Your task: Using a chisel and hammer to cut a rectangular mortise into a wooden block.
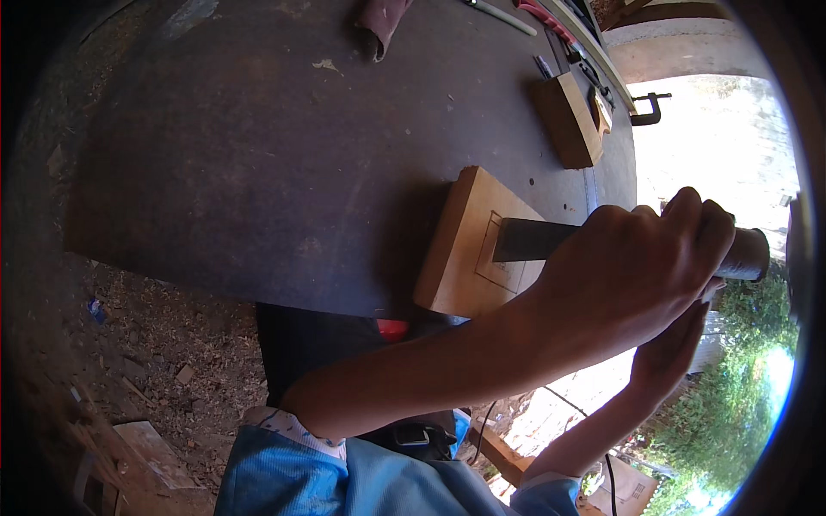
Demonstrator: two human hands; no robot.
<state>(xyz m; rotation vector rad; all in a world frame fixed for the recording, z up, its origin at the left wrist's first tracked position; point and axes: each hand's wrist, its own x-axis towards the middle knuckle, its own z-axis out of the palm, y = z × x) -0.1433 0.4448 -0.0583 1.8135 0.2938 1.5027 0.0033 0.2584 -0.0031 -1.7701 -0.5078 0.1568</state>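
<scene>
Hands (pixel 641 258) seemingly both on chisel (pixel 538 240); block (pixel 469 267) at table edge (pixel 344 305).

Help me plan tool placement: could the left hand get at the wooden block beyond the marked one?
Probably not: the left hand is closed around the flat-bladed tool, though the way to the farther wooden block looks free.

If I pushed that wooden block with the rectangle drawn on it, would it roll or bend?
Probably neither: the wooden block looks thick and flat-faced, so it should feel rigid and slide rather than roll. It might tip off, though, if nudged outward, since it sits by the near edge of the dark table.
</scene>
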